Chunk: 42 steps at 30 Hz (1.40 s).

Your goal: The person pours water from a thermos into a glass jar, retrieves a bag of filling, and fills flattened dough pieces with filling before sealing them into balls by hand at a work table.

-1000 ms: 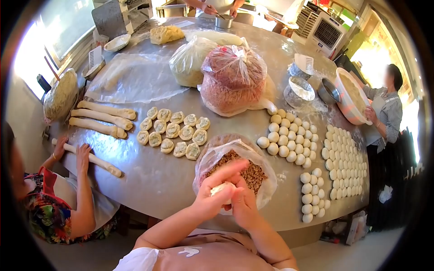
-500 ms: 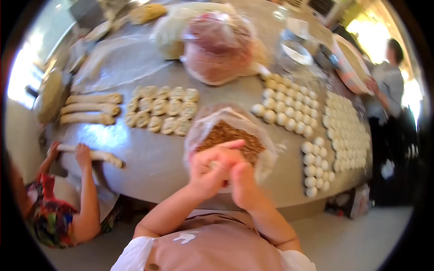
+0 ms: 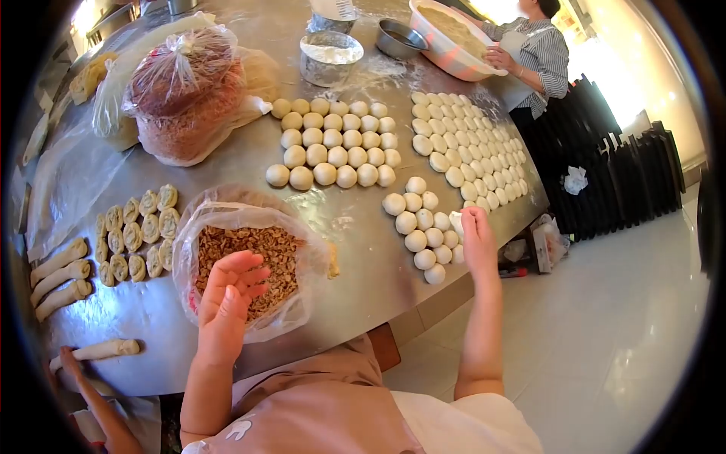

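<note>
My left hand [image 3: 231, 295] is raised over a plastic bag of brown crumbly filling [image 3: 253, 246], its fingers loosely spread and holding nothing. At the right edge of a small group of round dough balls [image 3: 416, 240], my right hand [image 3: 478, 234] pinches a white dough ball [image 3: 457, 222]. Part of that ball is hidden behind my fingers. The group's other balls lie close together on the metal table [image 3: 363, 280].
More dough balls [image 3: 325, 155] and flatter dough pieces [image 3: 469, 147] lie in rows behind. Cut dough rolls [image 3: 132, 236] and dough logs [image 3: 64, 276] are at left, where another person's hand [image 3: 69, 359] rolls dough. A person [image 3: 529, 60] stands by a large basin [image 3: 454, 38].
My view has turned to the right. My hands, together over the filling bag before, have parted; the right one has moved right to the dough balls, while the left has opened.
</note>
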Available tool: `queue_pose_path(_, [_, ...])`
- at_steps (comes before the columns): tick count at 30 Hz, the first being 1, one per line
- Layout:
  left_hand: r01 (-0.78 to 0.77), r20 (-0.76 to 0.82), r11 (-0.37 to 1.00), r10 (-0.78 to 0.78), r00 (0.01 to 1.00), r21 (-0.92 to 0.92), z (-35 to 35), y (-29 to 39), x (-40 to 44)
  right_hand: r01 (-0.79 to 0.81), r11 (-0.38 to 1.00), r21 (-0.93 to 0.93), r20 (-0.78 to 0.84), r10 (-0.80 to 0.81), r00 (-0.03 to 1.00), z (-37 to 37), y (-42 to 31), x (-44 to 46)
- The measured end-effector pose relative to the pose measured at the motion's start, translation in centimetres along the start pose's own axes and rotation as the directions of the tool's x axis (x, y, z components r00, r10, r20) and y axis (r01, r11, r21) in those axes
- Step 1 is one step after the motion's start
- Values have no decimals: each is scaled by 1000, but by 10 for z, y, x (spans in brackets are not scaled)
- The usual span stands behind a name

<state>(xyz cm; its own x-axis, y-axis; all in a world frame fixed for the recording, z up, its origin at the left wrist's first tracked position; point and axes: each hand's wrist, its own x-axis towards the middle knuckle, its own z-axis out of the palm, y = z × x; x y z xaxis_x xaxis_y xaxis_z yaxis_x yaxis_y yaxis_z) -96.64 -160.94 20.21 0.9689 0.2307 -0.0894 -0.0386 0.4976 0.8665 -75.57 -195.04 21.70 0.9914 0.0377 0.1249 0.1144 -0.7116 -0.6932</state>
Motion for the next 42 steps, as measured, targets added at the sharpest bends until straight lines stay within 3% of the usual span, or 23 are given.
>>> queue_pose_path(2, [19, -4, 1000, -19, 1000, 17, 7, -1, -2, -28, 941, -338, 63, 52, 997, -13, 14, 20])
queue_pose_path(4, [51, 39, 997, -53, 998, 50, 11, 0, -5, 38, 840, -541, 155, 56, 986, -14, 38, 38])
queue_pose_path(8, [79, 54, 991, -85, 995, 106, 14, 6, -12, 198, 642, -740, 244, -17, 970, -1, 56, 54])
queue_pose_path(11, [76, 22, 994, -78, 997, 76, 14, 9, -17, 156, 649, -745, 266, 75, 961, 10, 74, 64])
queue_pose_path(17, [64, 105, 991, -76, 992, 114, 17, 12, -16, 227, 673, -704, 357, 59, 932, 14, 92, 72])
queue_pose_path(20, [85, 81, 992, -93, 992, 92, 17, 13, -21, 128, 801, -585, 263, 38, 964, 7, 91, 60])
queue_pose_path(23, [67, -1, 996, -67, 998, 61, 5, 14, -32, -11, 929, -369, 21, 21, 1000, -17, 56, 46])
queue_pose_path(26, [-66, -96, 997, 70, 993, 47, -29, 18, -41, -54, 991, -119, -124, 40, 992, -32, 31, 30])
queue_pose_path(27, [-142, -137, 989, 146, 980, 35, -42, 20, -43, -55, 998, -40, -80, 51, 995, -34, 26, 27])
queue_pose_path(29, [-250, -319, 968, 246, 915, 27, -66, 27, -50, -36, 990, 134, 20, 34, 999, -24, 5, 21])
queue_pose_path(31, [-267, -481, 962, 258, 838, 51, -93, 32, -58, 45, 983, 176, 133, -69, 989, -1, -27, 4])
queue_pose_path(32, [-219, -596, 964, 264, 758, 149, -105, 33, -60, 131, 966, 222, 184, -174, 967, 16, -42, -6])
queue_pose_path(34, [-89, -762, 958, 271, 588, 272, -132, 28, -63, 383, 915, 130, 301, -405, 863, 48, -88, -29])
queue_pose_path(38, [285, -798, 747, 535, 276, 600, -189, 2, -71, 610, 751, 252, 480, -645, 595, 111, -130, -63])
queue_pose_path(41, [494, -778, 616, 581, 240, 613, -217, 2, -72, 634, 711, 305, 546, -676, 495, 130, -159, -85])
queue_pose_path(42, [490, -734, 576, 640, 229, 654, -226, 1, -68, 647, 695, 313, 560, -685, 466, 135, -164, -87])
